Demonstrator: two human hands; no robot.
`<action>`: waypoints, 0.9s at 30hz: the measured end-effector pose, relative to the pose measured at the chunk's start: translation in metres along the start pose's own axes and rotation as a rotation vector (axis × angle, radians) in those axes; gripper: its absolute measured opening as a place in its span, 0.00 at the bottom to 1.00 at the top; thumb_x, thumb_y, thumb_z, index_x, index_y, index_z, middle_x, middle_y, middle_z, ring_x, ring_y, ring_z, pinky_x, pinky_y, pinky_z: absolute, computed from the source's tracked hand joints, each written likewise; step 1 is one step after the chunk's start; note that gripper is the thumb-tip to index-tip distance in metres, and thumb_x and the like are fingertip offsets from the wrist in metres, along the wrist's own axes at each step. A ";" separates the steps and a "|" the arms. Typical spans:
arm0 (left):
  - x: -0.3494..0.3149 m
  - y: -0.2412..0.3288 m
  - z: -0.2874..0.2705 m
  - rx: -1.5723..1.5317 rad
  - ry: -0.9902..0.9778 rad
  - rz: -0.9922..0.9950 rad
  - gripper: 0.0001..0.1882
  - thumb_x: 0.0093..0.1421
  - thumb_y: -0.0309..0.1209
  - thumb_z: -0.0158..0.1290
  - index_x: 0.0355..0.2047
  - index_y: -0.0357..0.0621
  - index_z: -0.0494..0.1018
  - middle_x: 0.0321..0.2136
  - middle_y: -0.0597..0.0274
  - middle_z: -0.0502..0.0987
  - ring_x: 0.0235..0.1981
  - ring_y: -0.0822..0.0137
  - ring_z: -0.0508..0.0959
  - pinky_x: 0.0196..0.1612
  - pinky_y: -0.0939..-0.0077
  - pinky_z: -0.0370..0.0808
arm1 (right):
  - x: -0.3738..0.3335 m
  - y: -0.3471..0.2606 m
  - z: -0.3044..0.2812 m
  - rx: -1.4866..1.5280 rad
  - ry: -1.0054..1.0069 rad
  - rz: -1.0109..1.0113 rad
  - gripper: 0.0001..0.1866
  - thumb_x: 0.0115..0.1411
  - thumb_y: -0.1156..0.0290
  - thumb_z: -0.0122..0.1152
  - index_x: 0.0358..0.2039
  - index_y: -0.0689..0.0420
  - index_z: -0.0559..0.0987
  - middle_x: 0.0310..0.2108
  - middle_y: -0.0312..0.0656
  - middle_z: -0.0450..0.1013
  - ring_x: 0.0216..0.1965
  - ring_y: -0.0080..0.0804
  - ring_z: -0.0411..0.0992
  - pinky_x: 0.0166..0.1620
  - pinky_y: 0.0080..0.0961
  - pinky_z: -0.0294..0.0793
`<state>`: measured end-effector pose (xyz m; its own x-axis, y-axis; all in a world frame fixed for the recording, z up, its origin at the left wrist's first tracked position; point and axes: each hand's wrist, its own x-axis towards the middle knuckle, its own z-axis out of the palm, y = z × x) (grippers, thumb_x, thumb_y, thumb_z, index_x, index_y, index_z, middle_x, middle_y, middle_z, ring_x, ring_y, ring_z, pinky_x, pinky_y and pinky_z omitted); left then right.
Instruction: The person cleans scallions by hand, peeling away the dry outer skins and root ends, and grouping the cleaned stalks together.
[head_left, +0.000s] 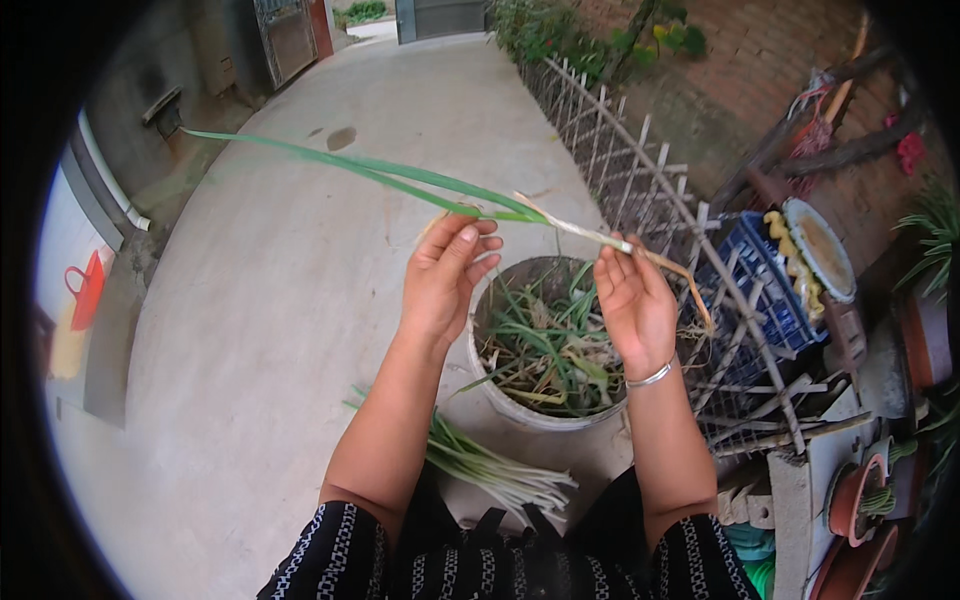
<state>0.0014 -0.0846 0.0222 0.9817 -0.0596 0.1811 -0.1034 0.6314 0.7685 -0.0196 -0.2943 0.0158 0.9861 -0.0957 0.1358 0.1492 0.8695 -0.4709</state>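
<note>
A single green onion [430, 178] stretches across both my hands, its long green leaves pointing left and its pale stem to the right. My left hand [447, 268] pinches the leaves between thumb and fingers. At the white root end, my right hand [637, 300] has its fingers closed on the stem, where a dry brown strip of outer leaf hangs down. Below my hands stands a white bucket [545, 422] full of green and yellowed leaf scraps [560, 350]. A bunch of green onions [490, 462] lies on the ground by my knees, partly behind my left forearm.
Along the right runs a lattice fence of sticks [665, 180], with a blue crate [765, 280] behind it. Potted plants [850, 500] stand at the lower right. Concrete paving [260, 330] spreads to the left, near a wall with a red jug-shaped picture [87, 290].
</note>
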 end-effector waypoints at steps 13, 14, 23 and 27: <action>0.013 0.004 -0.013 0.301 0.121 0.090 0.09 0.59 0.30 0.48 0.38 0.41 0.70 0.34 0.62 0.74 0.35 0.70 0.74 0.37 0.79 0.72 | 0.012 0.059 -0.019 -0.122 0.009 0.484 0.10 0.60 0.67 0.48 0.36 0.61 0.71 0.32 0.43 0.72 0.32 0.30 0.72 0.35 0.21 0.73; 0.013 0.004 -0.014 0.320 0.127 0.106 0.09 0.59 0.29 0.47 0.38 0.41 0.70 0.34 0.62 0.74 0.35 0.70 0.74 0.36 0.79 0.72 | 0.012 0.054 -0.018 -0.233 -0.089 0.610 0.10 0.60 0.67 0.48 0.35 0.61 0.71 0.30 0.42 0.73 0.30 0.29 0.72 0.33 0.20 0.72; 0.002 -0.020 -0.002 0.496 -0.020 0.003 0.09 0.56 0.24 0.47 0.38 0.38 0.70 0.34 0.63 0.74 0.37 0.72 0.73 0.38 0.79 0.70 | 0.011 0.056 -0.023 -1.180 -0.226 -0.110 0.17 0.58 0.61 0.51 0.35 0.64 0.74 0.29 0.39 0.73 0.32 0.27 0.70 0.36 0.27 0.69; -0.002 -0.024 0.002 0.508 -0.105 0.047 0.08 0.55 0.23 0.49 0.37 0.38 0.70 0.33 0.64 0.74 0.35 0.74 0.72 0.36 0.82 0.69 | 0.013 0.051 -0.015 -0.922 -0.323 0.203 0.16 0.58 0.64 0.51 0.38 0.65 0.73 0.31 0.40 0.73 0.34 0.25 0.70 0.38 0.25 0.69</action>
<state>0.0013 -0.1011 0.0042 0.9554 -0.1345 0.2630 -0.2372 0.1815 0.9544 0.0016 -0.2586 -0.0199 0.9525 0.2684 0.1438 0.1135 0.1254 -0.9856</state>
